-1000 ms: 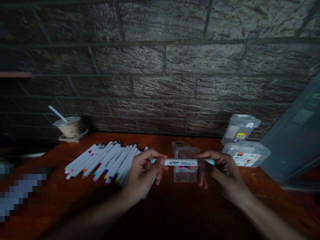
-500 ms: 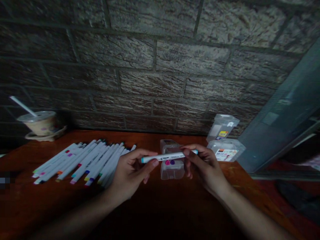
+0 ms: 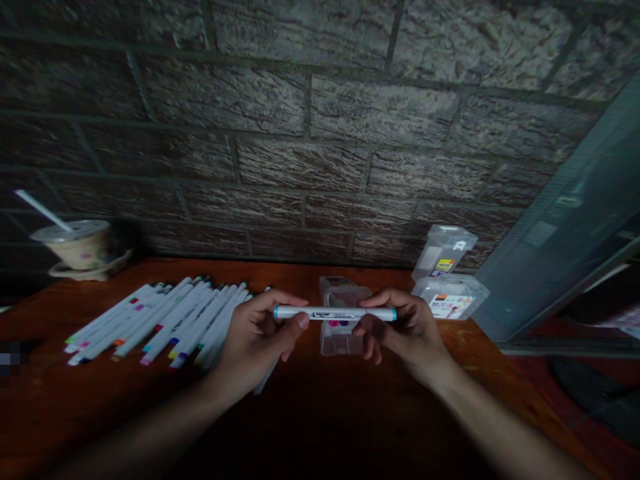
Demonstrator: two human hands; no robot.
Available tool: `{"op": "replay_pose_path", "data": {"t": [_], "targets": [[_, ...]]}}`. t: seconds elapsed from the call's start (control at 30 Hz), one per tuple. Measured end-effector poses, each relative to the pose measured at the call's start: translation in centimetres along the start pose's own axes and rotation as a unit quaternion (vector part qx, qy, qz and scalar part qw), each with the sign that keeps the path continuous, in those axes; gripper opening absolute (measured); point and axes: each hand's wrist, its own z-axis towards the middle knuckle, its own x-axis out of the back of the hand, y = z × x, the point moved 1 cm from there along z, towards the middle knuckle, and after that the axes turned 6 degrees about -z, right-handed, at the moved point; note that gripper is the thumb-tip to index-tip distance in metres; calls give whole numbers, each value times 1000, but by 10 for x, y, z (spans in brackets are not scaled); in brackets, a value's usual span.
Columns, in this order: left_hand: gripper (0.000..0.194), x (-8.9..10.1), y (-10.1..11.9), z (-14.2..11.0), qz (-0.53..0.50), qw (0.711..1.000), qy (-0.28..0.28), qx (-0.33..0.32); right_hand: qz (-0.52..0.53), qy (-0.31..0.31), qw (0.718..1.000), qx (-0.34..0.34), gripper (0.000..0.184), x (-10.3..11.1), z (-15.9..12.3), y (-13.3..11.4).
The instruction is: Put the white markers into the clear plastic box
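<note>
A white marker pen [image 3: 334,313] with light blue ends and dark print lies level between my two hands above the table. My left hand [image 3: 265,330] pinches its left end between thumb and fingers. At the other end, my right hand [image 3: 400,330] grips it the same way, its lower fingers curled. Behind the pen stands a clear plastic case [image 3: 341,344], partly hidden, with a pink and a purple marker end showing inside. To the left, a row of white markers [image 3: 165,320] with coloured ends lies on the table, some behind my left hand.
On the wooden table [image 3: 310,427], a lidded drink cup [image 3: 80,245] with a straw sits in a carrier at the far left. Clear plastic case parts [image 3: 450,297] with labels stand at the back right. A stone-block wall [image 3: 300,160] rises behind.
The marker has gone from slightly tilted to level, its printed label turned more toward me. Both hands keep hold of it, and my left hand has shifted slightly left.
</note>
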Motion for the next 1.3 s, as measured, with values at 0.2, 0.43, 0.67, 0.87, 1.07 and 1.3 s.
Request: {"op": "replay_pose_path", "data": {"t": [0.2, 0.43, 0.67, 0.87, 1.07, 1.3], "targets": [[20, -1, 1, -1, -17, 1000, 15, 12, -3, -14, 1000, 6, 17, 0, 0, 0], [15, 0, -5, -3, -76, 997, 9, 4, -14, -1, 1000, 26, 8, -1, -1, -1], [21, -1, -8, -1, -82, 996, -2, 22, -3, 4, 1000, 7, 17, -2, 0, -2], [23, -5, 2, 0, -41, 999, -1, 20, -12, 10, 1000, 14, 16, -1, 0, 0], [31, -8, 7, 0, -4, 999, 5, 36, -12, 23, 1000, -4, 21, -1, 1, 2], [22, -8, 8, -1, -8, 999, 1, 42, 17, 33, 999, -13, 15, -2, 3, -1]]}}
